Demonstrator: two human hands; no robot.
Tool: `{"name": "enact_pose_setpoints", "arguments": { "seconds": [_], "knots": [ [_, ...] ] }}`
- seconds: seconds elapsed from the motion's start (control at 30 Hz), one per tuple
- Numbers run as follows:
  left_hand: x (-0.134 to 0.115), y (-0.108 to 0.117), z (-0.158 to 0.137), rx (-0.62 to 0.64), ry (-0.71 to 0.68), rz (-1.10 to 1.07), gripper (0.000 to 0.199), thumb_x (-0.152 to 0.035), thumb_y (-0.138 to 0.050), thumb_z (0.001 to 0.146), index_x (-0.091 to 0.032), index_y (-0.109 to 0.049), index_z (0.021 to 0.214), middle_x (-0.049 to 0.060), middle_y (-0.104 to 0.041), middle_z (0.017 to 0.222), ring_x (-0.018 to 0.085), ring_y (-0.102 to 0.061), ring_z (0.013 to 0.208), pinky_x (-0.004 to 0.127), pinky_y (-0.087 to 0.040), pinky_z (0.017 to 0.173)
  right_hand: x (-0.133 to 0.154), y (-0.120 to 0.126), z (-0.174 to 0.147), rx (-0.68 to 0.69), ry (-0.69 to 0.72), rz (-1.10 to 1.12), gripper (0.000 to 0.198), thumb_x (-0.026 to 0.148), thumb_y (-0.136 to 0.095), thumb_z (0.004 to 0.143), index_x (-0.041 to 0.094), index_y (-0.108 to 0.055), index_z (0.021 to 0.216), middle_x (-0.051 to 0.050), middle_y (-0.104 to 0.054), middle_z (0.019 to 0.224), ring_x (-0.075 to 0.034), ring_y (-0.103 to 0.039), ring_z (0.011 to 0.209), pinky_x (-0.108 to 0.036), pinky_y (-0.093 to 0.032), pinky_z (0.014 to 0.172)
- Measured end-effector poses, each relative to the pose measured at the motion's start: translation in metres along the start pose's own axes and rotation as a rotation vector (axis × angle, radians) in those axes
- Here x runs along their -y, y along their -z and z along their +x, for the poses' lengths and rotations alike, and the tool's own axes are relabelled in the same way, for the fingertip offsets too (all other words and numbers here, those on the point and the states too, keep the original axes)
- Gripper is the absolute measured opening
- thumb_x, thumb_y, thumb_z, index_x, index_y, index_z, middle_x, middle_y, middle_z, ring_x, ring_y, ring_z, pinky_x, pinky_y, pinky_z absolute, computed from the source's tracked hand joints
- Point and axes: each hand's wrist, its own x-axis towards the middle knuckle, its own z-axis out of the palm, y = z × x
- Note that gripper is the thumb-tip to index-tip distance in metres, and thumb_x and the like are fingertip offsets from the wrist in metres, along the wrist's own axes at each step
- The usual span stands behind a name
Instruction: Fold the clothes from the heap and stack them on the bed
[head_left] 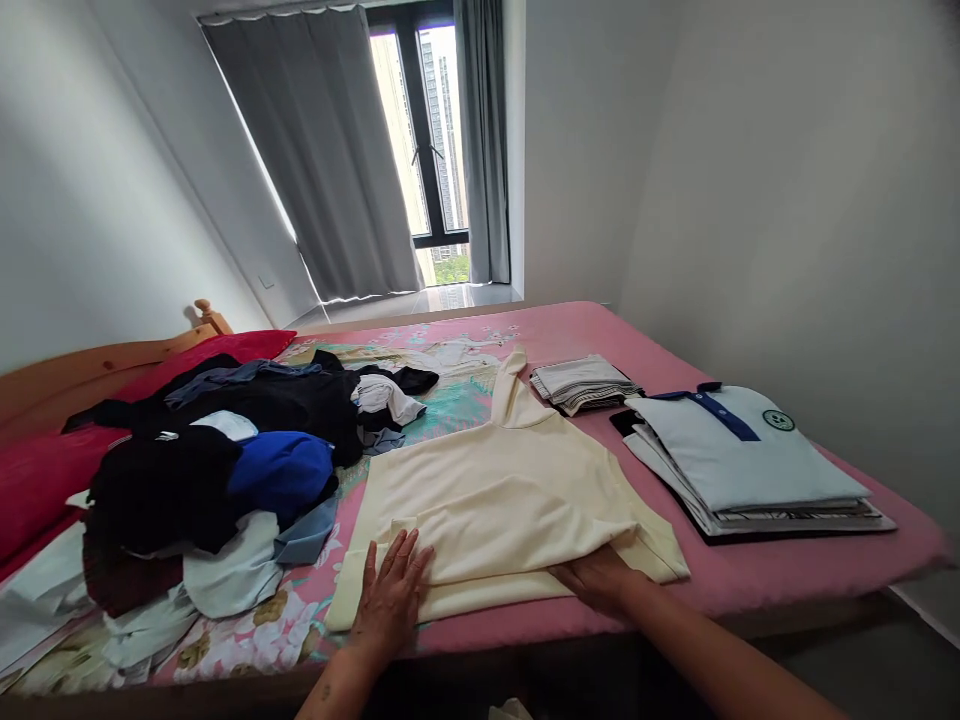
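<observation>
A cream hooded sweatshirt (495, 480) lies spread on the bed, its hood pointing to the far side and its body wrinkled near the front. My left hand (391, 590) rests flat on its near left corner, fingers spread over the cloth by a cuff. At the near right edge, my right hand (600, 578) reaches in between layers of the sweatshirt. Cloth covers part of its fingers; what shows of them is stretched out, pointing left.
A loose heap of dark, blue and white clothes (285, 410) lies left on the bed (570, 325). To the right are a small folded stack (581, 380) and a larger folded pile topped by a white polo shirt (750, 450). Grey curtains (315, 150) hang by the window.
</observation>
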Motion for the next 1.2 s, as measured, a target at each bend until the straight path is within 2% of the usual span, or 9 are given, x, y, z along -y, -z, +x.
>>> {"name": "enact_pose_setpoints", "arguments": {
  "seconds": [0.13, 0.27, 0.43, 0.57, 0.77, 0.9, 1.07, 1.13, 1.2],
  "knots": [
    [-0.008, 0.001, 0.021, 0.046, -0.005, -0.036, 0.054, -0.004, -0.040, 0.077, -0.029, -0.054, 0.123, 0.005, -0.047, 0.138, 0.022, -0.039, 0.130, 0.053, -0.001, 0.112, 0.001, 0.003, 0.000, 0.010, 0.066, 0.015, 0.054, 0.044, -0.040, 0.089, 0.029, -0.031, 0.141, -0.001, -0.030, 0.147, -0.028, -0.026, 0.135, -0.048, -0.021, 0.113],
    [-0.008, 0.022, 0.040, 0.024, 0.019, -0.044, 0.044, -0.006, -0.038, 0.082, -0.029, -0.061, 0.111, 0.004, -0.057, 0.129, 0.021, -0.047, 0.123, 0.053, -0.006, 0.112, 0.007, 0.005, -0.005, 0.027, 0.108, -0.005, 0.047, 0.039, -0.038, 0.091, 0.031, -0.037, 0.137, 0.000, -0.029, 0.147, -0.029, -0.024, 0.136, -0.051, -0.019, 0.112],
    [-0.004, 0.045, 0.034, -0.051, -0.064, 0.008, 0.041, -0.008, -0.036, 0.086, -0.028, -0.063, 0.110, 0.001, -0.057, 0.128, 0.021, -0.044, 0.126, 0.051, -0.003, 0.113, 0.021, 0.006, -0.015, 0.017, 0.022, -0.007, 0.060, 0.048, -0.035, 0.089, 0.016, -0.032, 0.141, -0.012, -0.030, 0.146, -0.032, -0.028, 0.134, -0.049, -0.025, 0.110],
    [0.011, 0.028, 0.004, 0.016, -0.089, 0.034, 0.045, -0.007, -0.039, 0.084, -0.031, -0.060, 0.115, 0.000, -0.051, 0.135, 0.022, -0.040, 0.129, 0.051, 0.000, 0.113, 0.018, 0.004, -0.023, 0.034, -0.017, 0.026, 0.063, 0.052, -0.038, 0.088, 0.018, -0.034, 0.140, -0.013, -0.034, 0.144, -0.033, -0.030, 0.132, -0.050, -0.028, 0.108],
    [0.027, -0.003, -0.030, 0.067, -0.005, 0.035, 0.064, 0.001, -0.036, 0.077, -0.037, -0.049, 0.127, 0.000, -0.039, 0.143, 0.021, -0.034, 0.133, 0.053, 0.001, 0.112, 0.005, 0.000, -0.036, -0.022, 0.001, 0.023, 0.056, 0.050, -0.040, 0.088, 0.021, -0.042, 0.136, -0.011, -0.042, 0.140, -0.035, -0.036, 0.129, -0.052, -0.031, 0.106],
    [0.021, -0.004, -0.033, 0.144, 0.038, -0.033, 0.064, 0.000, -0.038, 0.076, -0.037, -0.048, 0.128, 0.002, -0.040, 0.143, 0.022, -0.034, 0.133, 0.056, -0.008, 0.110, 0.002, 0.007, -0.046, -0.020, -0.075, -0.009, 0.054, 0.052, -0.043, 0.086, 0.019, -0.052, 0.127, -0.014, -0.053, 0.130, -0.034, -0.046, 0.120, -0.049, -0.038, 0.100],
    [0.019, 0.003, -0.032, 0.208, 0.088, -0.168, 0.058, -0.008, -0.043, 0.076, -0.037, -0.051, 0.125, 0.002, -0.039, 0.144, 0.024, -0.031, 0.134, 0.059, -0.017, 0.107, -0.007, 0.012, -0.071, -0.070, -0.037, -0.043, 0.053, 0.050, -0.043, 0.086, 0.023, -0.046, 0.131, -0.010, -0.048, 0.135, -0.029, -0.042, 0.125, -0.047, -0.035, 0.104],
    [0.022, 0.005, -0.030, 0.203, 0.136, -0.237, 0.056, -0.008, -0.043, 0.074, -0.034, -0.054, 0.123, 0.003, -0.042, 0.142, 0.024, -0.034, 0.133, 0.057, -0.021, 0.107, -0.014, 0.007, -0.086, -0.120, -0.047, -0.082, 0.056, 0.049, -0.044, 0.086, 0.022, -0.042, 0.135, -0.010, -0.044, 0.139, -0.030, -0.038, 0.128, -0.049, -0.032, 0.105],
    [0.028, 0.008, -0.025, 0.137, 0.192, -0.281, 0.051, -0.010, -0.041, 0.075, -0.029, -0.057, 0.120, 0.004, -0.047, 0.138, 0.022, -0.039, 0.130, 0.051, -0.027, 0.107, -0.021, 0.003, -0.102, -0.186, -0.041, -0.112, 0.052, 0.045, -0.045, 0.086, 0.023, -0.044, 0.133, -0.009, -0.046, 0.138, -0.030, -0.039, 0.127, -0.051, -0.033, 0.104]
  ]
}}
